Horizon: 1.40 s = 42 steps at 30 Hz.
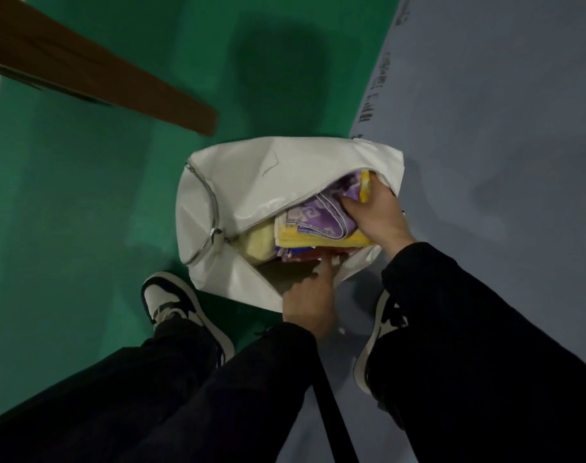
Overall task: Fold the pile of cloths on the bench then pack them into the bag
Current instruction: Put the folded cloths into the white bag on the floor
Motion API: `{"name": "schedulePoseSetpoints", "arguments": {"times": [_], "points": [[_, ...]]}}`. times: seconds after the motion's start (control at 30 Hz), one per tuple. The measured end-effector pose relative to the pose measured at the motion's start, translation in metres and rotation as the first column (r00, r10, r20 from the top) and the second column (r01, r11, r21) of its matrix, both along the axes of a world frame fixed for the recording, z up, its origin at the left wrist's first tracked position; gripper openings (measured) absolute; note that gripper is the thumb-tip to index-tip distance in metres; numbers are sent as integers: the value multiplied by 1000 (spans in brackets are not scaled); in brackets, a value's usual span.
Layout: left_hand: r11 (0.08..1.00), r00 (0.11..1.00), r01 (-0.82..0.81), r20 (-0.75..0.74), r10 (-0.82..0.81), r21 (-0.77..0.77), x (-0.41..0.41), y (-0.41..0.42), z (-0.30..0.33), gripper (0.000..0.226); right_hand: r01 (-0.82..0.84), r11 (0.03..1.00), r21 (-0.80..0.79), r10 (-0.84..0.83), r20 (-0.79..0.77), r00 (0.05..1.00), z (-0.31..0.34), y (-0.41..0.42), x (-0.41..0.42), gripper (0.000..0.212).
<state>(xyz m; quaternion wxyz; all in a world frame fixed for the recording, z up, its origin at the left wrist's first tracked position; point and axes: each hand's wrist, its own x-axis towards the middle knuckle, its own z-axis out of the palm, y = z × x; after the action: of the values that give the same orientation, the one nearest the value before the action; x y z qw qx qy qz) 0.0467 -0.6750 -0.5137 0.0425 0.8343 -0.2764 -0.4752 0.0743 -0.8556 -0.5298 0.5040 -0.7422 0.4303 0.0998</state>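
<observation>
A white zip bag [244,182] lies open on the floor in front of my feet. Inside it sit folded cloths: a purple patterned one [318,217] on top, a yellow one [331,240] under it, and a pale yellow one [259,243] to the left. My right hand [375,215] reaches into the bag's far right end and grips the purple cloth together with a yellow edge. My left hand [306,295] holds the near edge of the bag's opening, its fingers curled over the rim.
The brown wooden bench [94,71] runs across the upper left. The floor is green [67,212] on the left and grey [502,145] on the right. My black-and-white shoes [171,302] stand just below the bag, one on each side.
</observation>
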Motion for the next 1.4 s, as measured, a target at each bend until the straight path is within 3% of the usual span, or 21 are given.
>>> {"name": "schedulePoseSetpoints", "arguments": {"times": [0.1, 0.17, 0.23, 0.3, 0.37, 0.43, 0.57, 0.63, 0.73, 0.8, 0.93, 1.03, 1.1, 1.23, 1.33, 1.4], "points": [[990, 998, 62, 10, -61, -124, 3, 8, 7, 54, -92, 943, -320, 91, -20, 996, 6, 14, -5, 42], [969, 992, 128, 27, -126, -210, 0, 21, 16, 42, -262, 785, -562, 295, -34, 955, 10, 28, -10, 40], [939, 980, 191, 106, -167, -286, 3, 32, 26, 38, -403, 634, -659, 547, 14, 837, 13, 42, -14, 37], [894, 950, 297, 200, -240, -336, 7, 43, 31, 31, -509, 583, -633, 671, 22, 741, 14, 55, -16, 41], [867, 937, 336, 223, -268, -368, 10, 53, 39, 25, -628, 534, -567, 700, -121, 704, 12, 64, -22, 58], [838, 932, 350, 249, -264, -420, 17, 64, 48, 23, -758, 417, -501, 744, -290, 602, 5, 67, -30, 72], [732, 852, 516, 358, -383, -445, 32, 79, 66, 22, -926, 346, -153, 842, -386, 378, -5, 70, -30, 87], [724, 816, 558, 425, -391, -406, 39, 85, 64, 26, -911, 390, -132, 844, -345, 411, -1, 75, -31, 83], [793, 818, 502, 487, -306, -345, 54, 95, 53, 8, -776, 579, -249, 744, -230, 628, 17, 76, -32, 61], [850, 833, 447, 476, -282, -278, 64, 101, 51, 15, -676, 673, -301, 661, -167, 732, 28, 75, -31, 49], [909, 869, 362, 426, -251, -204, 69, 109, 55, 35, -566, 773, -287, 562, -105, 821, 50, 75, -26, 38], [941, 937, 136, 349, -21, -308, 74, 113, 64, 53, -492, 827, -274, 485, -95, 869, 67, 80, -20, 31], [909, 910, -122, 321, 262, -398, 83, 117, 65, 44, -434, 856, -281, 434, -63, 898, 78, 86, -15, 26], [737, 688, -568, 279, 670, -367, 118, 131, 58, 36, -408, 886, -221, 423, 24, 906, 94, 114, 3, 21], [612, 605, -748, 115, 788, -257, 140, 137, 47, 48, -421, 897, -136, 432, 66, 899, 94, 139, 21, 19], [641, 645, -722, 82, 760, -260, 149, 140, 36, 54, -443, 894, -57, 446, 60, 893, 85, 156, 35, 22]]}}
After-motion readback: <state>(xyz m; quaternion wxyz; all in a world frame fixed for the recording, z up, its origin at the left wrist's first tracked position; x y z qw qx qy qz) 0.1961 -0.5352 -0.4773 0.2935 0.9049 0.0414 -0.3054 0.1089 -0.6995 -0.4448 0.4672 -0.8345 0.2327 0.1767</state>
